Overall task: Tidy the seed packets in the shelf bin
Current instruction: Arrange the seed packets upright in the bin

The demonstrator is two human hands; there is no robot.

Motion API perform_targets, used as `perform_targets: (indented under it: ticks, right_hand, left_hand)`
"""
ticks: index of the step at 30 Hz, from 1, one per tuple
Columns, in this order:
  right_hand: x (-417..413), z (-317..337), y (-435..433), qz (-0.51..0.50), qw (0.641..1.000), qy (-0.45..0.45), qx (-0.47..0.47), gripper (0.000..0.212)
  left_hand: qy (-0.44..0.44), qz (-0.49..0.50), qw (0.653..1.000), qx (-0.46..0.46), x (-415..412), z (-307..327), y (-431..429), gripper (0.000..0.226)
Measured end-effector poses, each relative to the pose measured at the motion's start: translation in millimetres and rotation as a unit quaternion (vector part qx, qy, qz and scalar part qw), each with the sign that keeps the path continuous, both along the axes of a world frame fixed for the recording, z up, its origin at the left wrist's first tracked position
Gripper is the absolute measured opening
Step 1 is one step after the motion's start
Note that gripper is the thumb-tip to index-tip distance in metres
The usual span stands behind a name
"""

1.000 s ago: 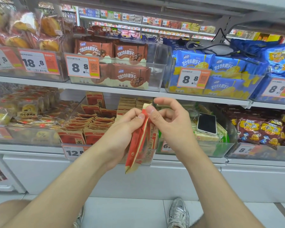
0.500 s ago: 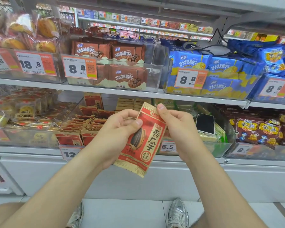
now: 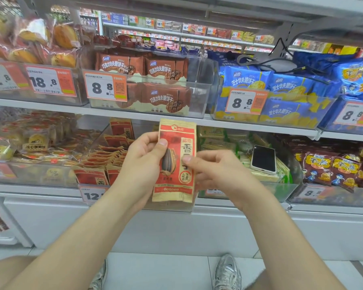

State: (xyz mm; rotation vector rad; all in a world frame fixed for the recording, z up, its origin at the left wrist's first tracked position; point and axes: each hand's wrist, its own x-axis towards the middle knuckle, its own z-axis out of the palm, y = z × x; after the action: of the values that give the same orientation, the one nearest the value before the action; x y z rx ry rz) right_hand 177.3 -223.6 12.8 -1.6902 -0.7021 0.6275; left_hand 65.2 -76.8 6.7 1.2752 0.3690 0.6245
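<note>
**Seed packet held upright in front of the bin**

Both hands hold one red-and-tan seed packet (image 3: 177, 160) upright, with its printed face towards the camera. A large sunflower seed is drawn on the lower left of that face. The left hand (image 3: 144, 162) grips the packet's left edge, thumb laid on the front and fingers curled round behind. The right hand (image 3: 216, 170) pinches the right side, its thumb pressed on the printed characters and its fingers folded behind the edge. The packet hangs in the air just in front of the clear shelf bin (image 3: 96, 141) on the lower shelf, and its top edge reaches the lip of the shelf above.

Inside the bin, matching red packets (image 3: 105, 155) lie in a slanting, uneven row. A few stand at the front behind a price tag (image 3: 91, 194) that starts with 12.

In the next bin to the right, a phone (image 3: 263, 159) lies face up on green packets (image 3: 218, 141). On the shelf above are brown biscuit packs (image 3: 166, 68) and blue packs (image 3: 247, 78). Below, a silver shoe (image 3: 227, 273) rests on the pale floor.
</note>
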Motion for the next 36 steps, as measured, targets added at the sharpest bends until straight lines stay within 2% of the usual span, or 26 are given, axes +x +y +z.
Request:
perform_targets:
  ticks: [3, 7, 10, 13, 17, 20, 23, 27, 36]
  right_hand:
    - [-5.3, -2.6, 2.4, 0.052, 0.999, -0.002, -0.016, 0.034]
    - [-4.8, -4.5, 6.4, -0.051, 0.996, -0.038, 0.062, 0.025]
    - [-0.1, -8.9, 8.9, -0.126, 0.982, -0.114, 0.081, 0.024]
    - [-3.4, -6.7, 11.4, -0.153, 0.977, -0.115, 0.098, 0.023]
    - [-6.7, -2.4, 12.1, -0.138, 0.987, 0.032, 0.074, 0.031]
    - [-5.9, -3.1, 11.9, -0.123, 0.987, 0.077, 0.069, 0.033]
    - [-3.2, -5.6, 13.6, -0.123, 0.987, 0.061, 0.079, 0.035]
    - [3.7, -8.6, 11.9, -0.091, 0.994, 0.040, 0.042, 0.042]
    - [-3.3, -3.3, 16.0, -0.052, 0.993, -0.086, 0.068, 0.021]
  left_hand:
    - [0.016, 0.015, 1.000, 0.004, -0.7, 0.5, 8.0, 0.021]
    - [0.078, -0.111, 0.987, 0.090, -8.2, 2.4, 15.3, 0.026]
    - [0.091, -0.185, 0.972, 0.114, -13.7, 4.0, 17.2, 0.035]
    - [0.097, -0.181, 0.974, 0.095, -13.7, 4.5, 17.2, 0.034]
    - [0.104, -0.176, 0.977, 0.067, -13.4, 5.4, 17.8, 0.034]
    - [0.109, -0.167, 0.979, 0.048, -13.4, 5.7, 16.8, 0.037]
    - [0.111, -0.150, 0.982, 0.009, -12.1, 5.3, 14.6, 0.038]
    - [0.115, -0.119, 0.985, -0.046, -12.5, 0.9, 14.0, 0.039]
    - [0.156, -0.135, 0.978, 0.009, -22.2, -0.3, 33.4, 0.041]
